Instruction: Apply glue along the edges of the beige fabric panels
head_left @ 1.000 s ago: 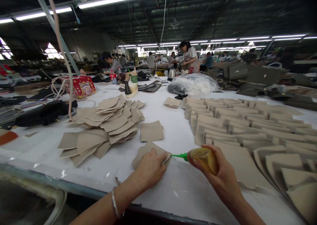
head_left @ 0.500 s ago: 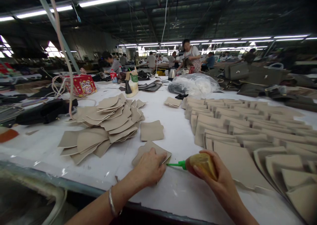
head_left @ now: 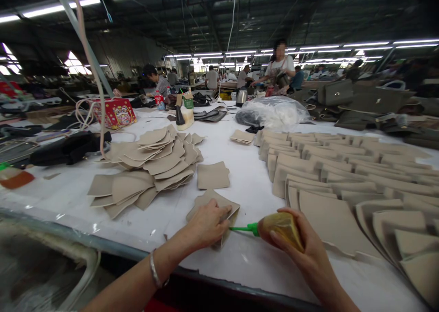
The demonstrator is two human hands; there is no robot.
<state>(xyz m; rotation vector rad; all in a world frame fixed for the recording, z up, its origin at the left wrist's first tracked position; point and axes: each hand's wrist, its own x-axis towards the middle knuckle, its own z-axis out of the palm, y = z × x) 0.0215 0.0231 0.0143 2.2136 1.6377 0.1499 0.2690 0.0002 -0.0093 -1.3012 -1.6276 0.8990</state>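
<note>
My right hand (head_left: 310,252) is wrapped round a squeeze bottle (head_left: 279,228) of amber liquid, tipped on its side. Its thin green nozzle points left and reaches the edge of a beige leather piece (head_left: 205,199). Over that piece lies my left hand (head_left: 210,221), fingers bent at its right edge, gripping the raised corner; the thumb is partly hidden. Beneath the raised corner shows a darker underside or second layer; I cannot tell which. Just behind sits a single flat beige piece (head_left: 213,175).
A loose heap of beige pieces (head_left: 168,163) lies to the left, with overlapping rows of them (head_left: 318,170) on the right. Farther back are a plastic bag (head_left: 274,110), a red box (head_left: 115,112) and a kettle (head_left: 241,97). A hose (head_left: 92,65) hangs at left. Other people work beyond.
The view has shifted slightly. The leather corner at my left hand stands more raised, showing more beneath it. The bottle stays in my right hand with its nozzle at the edge.
</note>
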